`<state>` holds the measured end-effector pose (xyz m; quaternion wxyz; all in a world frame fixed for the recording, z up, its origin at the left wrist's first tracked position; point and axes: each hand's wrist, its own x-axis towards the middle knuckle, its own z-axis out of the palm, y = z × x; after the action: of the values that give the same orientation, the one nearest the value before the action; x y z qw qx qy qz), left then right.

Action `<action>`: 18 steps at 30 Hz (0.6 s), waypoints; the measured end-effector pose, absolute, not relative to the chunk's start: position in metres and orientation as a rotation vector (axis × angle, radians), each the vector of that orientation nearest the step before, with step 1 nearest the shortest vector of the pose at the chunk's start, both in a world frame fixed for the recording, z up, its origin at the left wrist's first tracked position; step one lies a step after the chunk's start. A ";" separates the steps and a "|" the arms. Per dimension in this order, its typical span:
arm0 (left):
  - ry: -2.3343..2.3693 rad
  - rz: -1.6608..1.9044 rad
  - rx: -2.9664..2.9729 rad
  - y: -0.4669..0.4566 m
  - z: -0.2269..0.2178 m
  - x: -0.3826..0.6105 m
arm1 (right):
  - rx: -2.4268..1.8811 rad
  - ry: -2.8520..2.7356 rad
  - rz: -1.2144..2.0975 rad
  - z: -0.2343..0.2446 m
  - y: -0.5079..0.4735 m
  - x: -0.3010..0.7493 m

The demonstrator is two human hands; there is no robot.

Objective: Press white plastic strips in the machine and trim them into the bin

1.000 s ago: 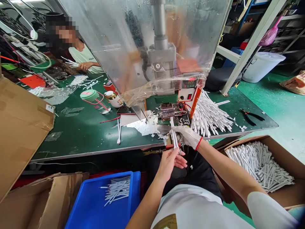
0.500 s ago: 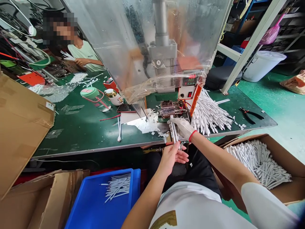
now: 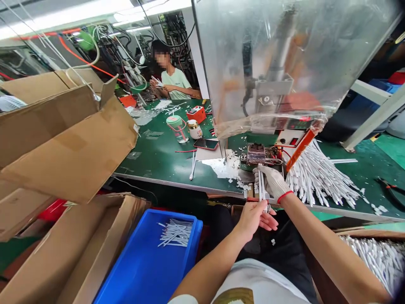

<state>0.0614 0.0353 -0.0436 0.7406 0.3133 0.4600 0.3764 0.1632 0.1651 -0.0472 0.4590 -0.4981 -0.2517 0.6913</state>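
My right hand (image 3: 272,181), in a white glove with a red cuff, grips a thin white strip (image 3: 261,185) held upright just in front of the press base. My bare left hand (image 3: 255,219) holds the strip's lower end, where a small metal tip (image 3: 268,208) shows. A tangled bundle of white strips (image 3: 319,175) lies on the green bench to the right of my gloved hand. Circuitry and a small metal fixture (image 3: 255,154) stand just beyond my hands, under a clear plastic guard (image 3: 268,63).
The green workbench (image 3: 152,164) runs across the view, with a phone, cup and white scraps on it. A blue tray (image 3: 148,261) of white strips sits below left, among cardboard flaps (image 3: 66,135). A co-worker (image 3: 172,80) sits at the far end. A box of strips (image 3: 373,261) is at lower right.
The whole scene has shifted right and down as my head turned left and up. Both hands still hold the strip near the press, and the co-worker appears smaller and farther left of the guard.
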 end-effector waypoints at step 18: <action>1.028 0.865 0.816 0.018 -0.049 0.055 | -1.094 -0.710 1.682 -0.043 0.145 0.164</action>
<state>0.0549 0.0177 -0.0492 0.7067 0.3673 0.4628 0.3892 0.1637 0.1449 -0.0427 0.4851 -0.4494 -0.2917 0.6911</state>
